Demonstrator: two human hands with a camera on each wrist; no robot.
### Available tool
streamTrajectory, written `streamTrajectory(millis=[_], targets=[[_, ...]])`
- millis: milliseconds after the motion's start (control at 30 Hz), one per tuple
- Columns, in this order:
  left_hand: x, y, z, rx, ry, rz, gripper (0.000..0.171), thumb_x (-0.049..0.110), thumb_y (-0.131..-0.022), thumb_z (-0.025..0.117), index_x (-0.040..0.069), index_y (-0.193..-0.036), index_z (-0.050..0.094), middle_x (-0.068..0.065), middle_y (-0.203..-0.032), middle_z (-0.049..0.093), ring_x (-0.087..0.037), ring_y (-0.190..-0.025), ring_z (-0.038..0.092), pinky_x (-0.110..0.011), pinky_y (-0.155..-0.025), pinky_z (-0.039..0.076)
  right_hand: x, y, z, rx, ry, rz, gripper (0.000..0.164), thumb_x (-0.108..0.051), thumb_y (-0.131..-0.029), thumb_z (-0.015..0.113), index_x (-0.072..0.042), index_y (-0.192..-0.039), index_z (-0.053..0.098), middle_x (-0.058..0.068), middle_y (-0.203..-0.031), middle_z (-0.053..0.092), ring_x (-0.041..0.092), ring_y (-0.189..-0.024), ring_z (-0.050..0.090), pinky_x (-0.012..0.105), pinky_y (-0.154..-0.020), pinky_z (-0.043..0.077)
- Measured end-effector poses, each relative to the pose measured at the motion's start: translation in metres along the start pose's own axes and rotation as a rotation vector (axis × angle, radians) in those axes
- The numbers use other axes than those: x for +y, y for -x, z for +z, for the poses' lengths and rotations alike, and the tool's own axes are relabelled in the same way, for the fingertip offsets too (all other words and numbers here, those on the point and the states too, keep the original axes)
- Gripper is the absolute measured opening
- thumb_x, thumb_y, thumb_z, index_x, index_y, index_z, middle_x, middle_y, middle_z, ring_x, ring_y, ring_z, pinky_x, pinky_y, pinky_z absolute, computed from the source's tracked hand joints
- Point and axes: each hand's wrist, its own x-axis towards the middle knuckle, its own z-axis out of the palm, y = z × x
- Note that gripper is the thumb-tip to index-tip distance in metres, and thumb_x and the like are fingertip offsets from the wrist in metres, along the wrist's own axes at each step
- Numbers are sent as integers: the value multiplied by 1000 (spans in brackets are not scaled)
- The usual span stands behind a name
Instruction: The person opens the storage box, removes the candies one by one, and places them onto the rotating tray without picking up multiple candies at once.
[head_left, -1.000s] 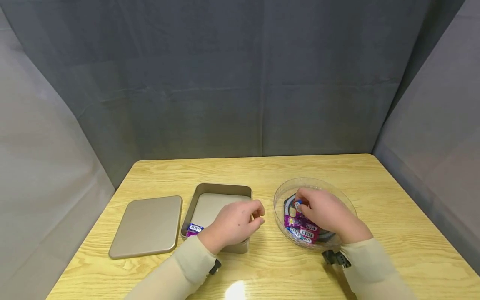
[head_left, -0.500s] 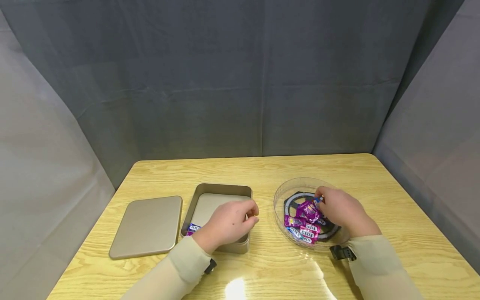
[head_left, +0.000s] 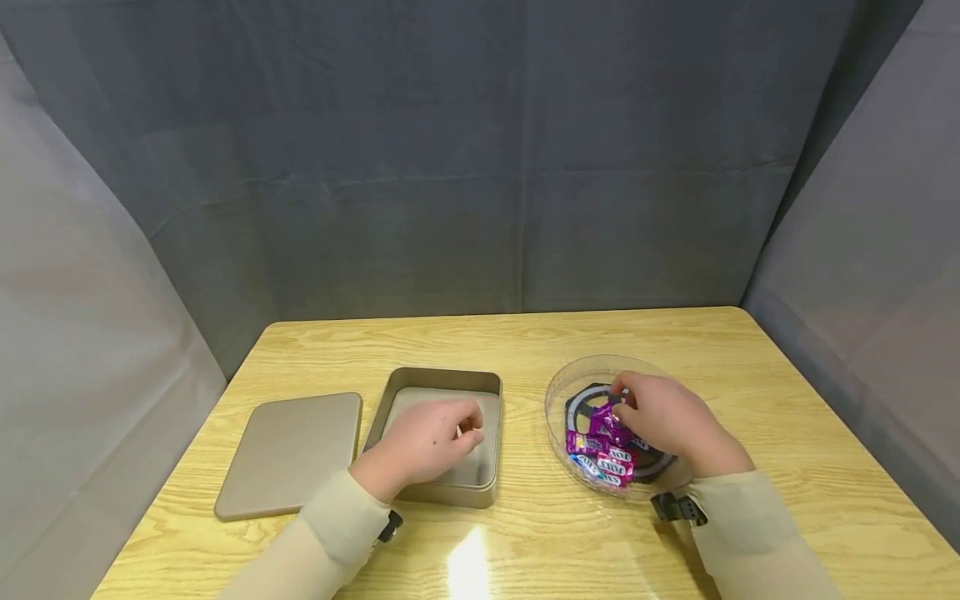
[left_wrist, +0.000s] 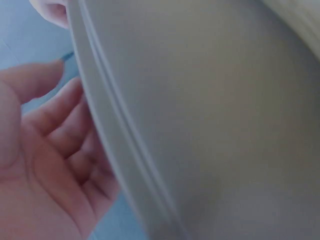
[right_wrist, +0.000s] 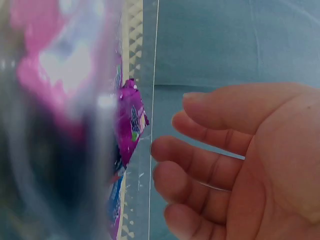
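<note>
My left hand [head_left: 429, 440] hovers over the open metal tin [head_left: 486, 492], its thumb and fingers loosely bent with nothing between them. In the left wrist view the tin's wall [left_wrist: 125, 120] covers some of its fingertips. My right hand [head_left: 663, 415] reaches over the clear round bowl [head_left: 557, 433], fingertips close to a purple wrapped candy [head_left: 606, 423]. The right wrist view has that candy [right_wrist: 131, 117] apart from the relaxed, slightly bent fingers. More wrapped candies [head_left: 613, 467], pink and blue, lie in the front of the bowl.
A flat square metal lid [head_left: 292, 454] lies left of the tin on the wooden table [head_left: 517, 342]. Dark grey cloth [head_left: 390, 167] hangs behind the table, with lighter cloth along both sides.
My left hand has moved left, farther over the tin, hiding the candies in its front corner. Inside the bowl my right hand shifted right, then back left; the blue packet at its fingertips is out of sight.
</note>
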Motion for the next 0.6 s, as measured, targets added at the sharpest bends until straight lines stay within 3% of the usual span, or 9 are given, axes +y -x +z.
streamTrajectory(millis=[300,600], targets=[[-38,22,-11,-132,-314,-47,13,12,-83,65,21,-92,67,8,-86,64,-9,-72,55,-38,-67,50,-6,-1,1,13,2,-30,22,-24,-90,63,-14,-109,60,-1,-78,59,15,-60,48,36,-55,44],[-49,30,-15,-206,-391,14,13,7,-82,69,19,-86,66,8,-79,61,-10,-72,54,-40,-73,42,-9,-1,5,4,6,-39,24,-27,-89,65,-15,-109,60,-3,-76,56,14,-57,46,33,-51,41]])
